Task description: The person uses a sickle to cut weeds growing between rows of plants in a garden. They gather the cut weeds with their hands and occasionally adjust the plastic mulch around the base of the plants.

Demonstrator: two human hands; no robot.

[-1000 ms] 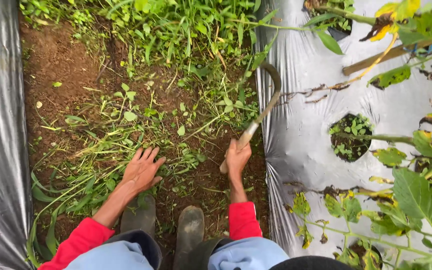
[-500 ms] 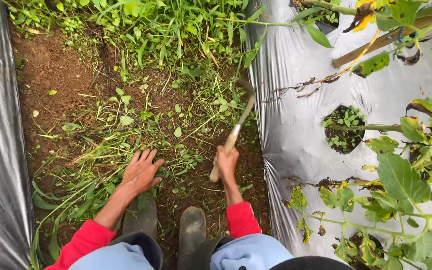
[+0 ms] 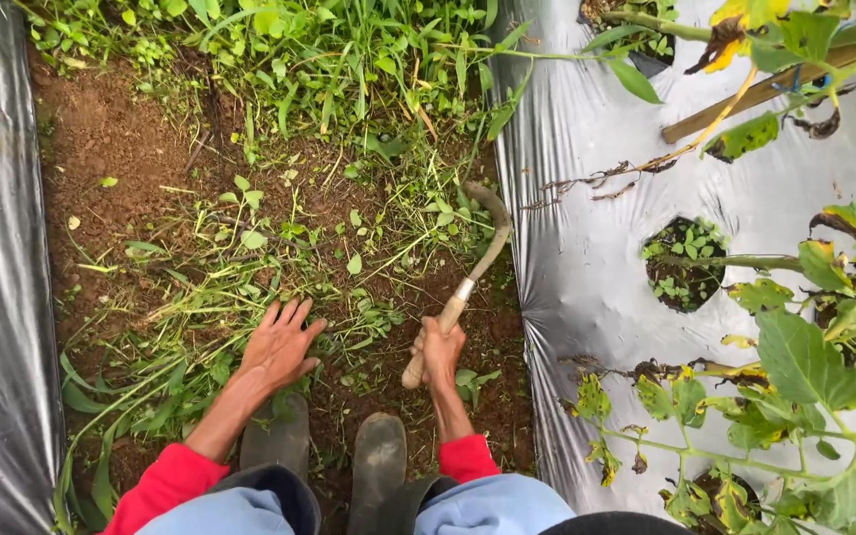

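Right hand (image 3: 441,349) is gripping the wooden handle of a sickle (image 3: 468,282), fist clenched around it; the curved blade is arcing up and left, tip lying among the weeds (image 3: 349,89) at the edge of the black plastic mulch (image 3: 587,277). Left hand (image 3: 279,342) is lying released, fingers spread flat, pressing on cut grass (image 3: 180,307) over the soil furrow (image 3: 111,129). Two rubber boots (image 3: 378,461) are standing just below the hands. Leafy crop plants (image 3: 795,357) are growing through holes in the mulch at right.
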